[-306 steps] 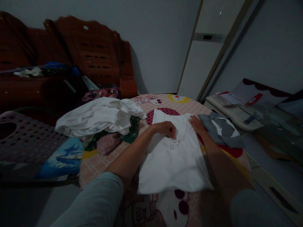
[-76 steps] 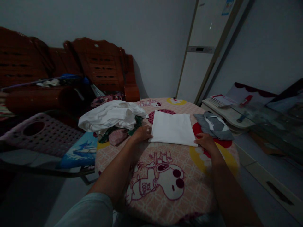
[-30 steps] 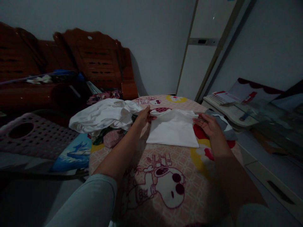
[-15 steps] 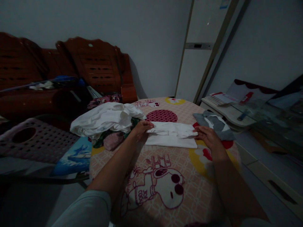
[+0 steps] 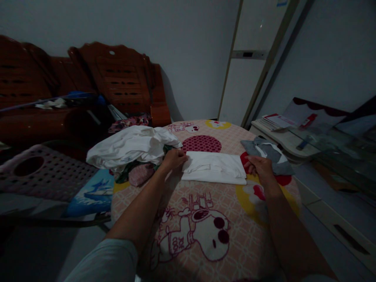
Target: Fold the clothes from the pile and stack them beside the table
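A white garment, folded into a flat rectangle, lies on the round table in front of me. The upper layer is laid down over the lower one, with some creases along it. My left hand is at the garment's left edge, its fingers closed together at the upper corner. Just off the right edge is my right hand, with fingers loosely bent and apart and nothing seen between them. A grey folded garment with a white strip lies beyond my right hand. Left of my left hand is a heap of white clothing.
A patterned tablecloth with cartoon dogs covers the table. A pink bundled cloth sits below the heap. To the left stand a perforated plastic chair and wooden seating. A low cabinet with papers is at right.
The garment's raised upper layer has come down flat. My right hand has let go of its right edge and moved slightly right. My left hand has shifted a little to the left.
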A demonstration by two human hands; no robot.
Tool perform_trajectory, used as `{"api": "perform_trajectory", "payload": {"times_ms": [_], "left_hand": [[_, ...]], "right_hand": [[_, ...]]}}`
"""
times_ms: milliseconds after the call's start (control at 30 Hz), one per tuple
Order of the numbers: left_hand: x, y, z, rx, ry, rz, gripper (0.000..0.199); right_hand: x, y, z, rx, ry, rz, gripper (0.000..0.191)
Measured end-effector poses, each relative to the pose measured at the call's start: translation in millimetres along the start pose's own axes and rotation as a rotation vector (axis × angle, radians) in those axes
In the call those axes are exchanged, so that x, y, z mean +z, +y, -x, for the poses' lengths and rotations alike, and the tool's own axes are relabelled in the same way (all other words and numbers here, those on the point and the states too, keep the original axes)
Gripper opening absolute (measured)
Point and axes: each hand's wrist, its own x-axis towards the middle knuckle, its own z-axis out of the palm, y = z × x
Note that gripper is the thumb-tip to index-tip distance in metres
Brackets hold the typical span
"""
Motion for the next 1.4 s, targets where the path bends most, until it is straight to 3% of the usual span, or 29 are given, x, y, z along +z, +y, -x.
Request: {"api": "perform_trajectory", "payload": {"times_ms": [67,133,300,400,500,667,867,1400], "left_hand": [[7.3,6,-4,0.119,0.14,-0.114,0.017],[21.0,12,-7,0.242,0.146,-0.165,0.023],[60.6,15,-7,0.458,-0.089,-0.362,0.056],[71.2,10,-4,0.452,-0.246,-0.56,0.064],[72.0,8,-1,0.43,-0.289,-0.652,0.066],[70.0,10,1,0.442,-0.279,-0.671,0.066],[72.3,11,0,0.44,-0.297,-0.71,0.064],[72.7,10,0,0.453,-0.277,-0.706,0.063]], "right_hand": [[12,-4,-6,-0.184,0.099,0.027,0.031],[28,-8,-9,-0.332,0.07,0.139,0.034],[67,1,-4,-0.562,-0.229,0.675,0.054],[79,18,0,-0.553,-0.359,0.993,0.06],[81,32,1,-0.537,-0.416,1.153,0.062],[79,34,3,-0.57,-0.367,1.139,0.064],[81,28,8,-0.548,-0.423,1.194,0.061],[81,29,8,-0.552,-0.416,1.209,0.06]]}}
